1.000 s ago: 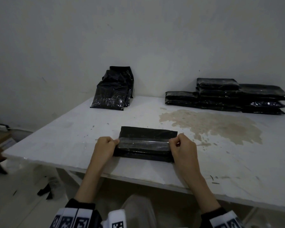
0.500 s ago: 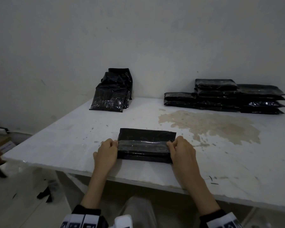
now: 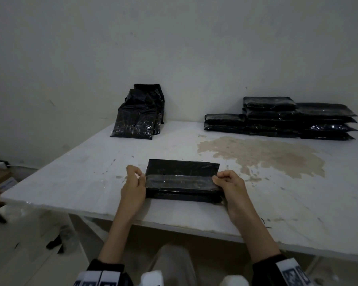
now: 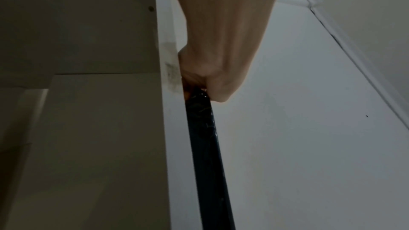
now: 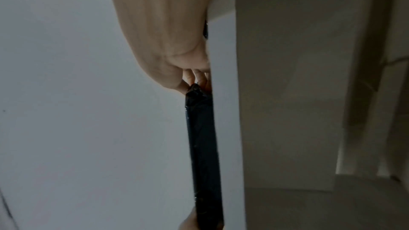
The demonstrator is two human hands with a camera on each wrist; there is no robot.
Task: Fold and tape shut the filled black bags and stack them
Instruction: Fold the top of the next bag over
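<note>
since a second ago the taped flap of the black bag (image 3: 182, 180) lies lower and flatter, and both hands sit at its short ends near the front edge of the desk (image 3: 298, 203). left hand (image 3: 133, 187) fingers curl and pinch the left end; right hand (image 3: 230, 187) fingers grasp the right end. sealing looks nearly done, so this bag likely goes next to the stack of sealed bags (image 3: 277, 118) at the far right, well apart from the unsealed bags (image 3: 139, 116).
</note>
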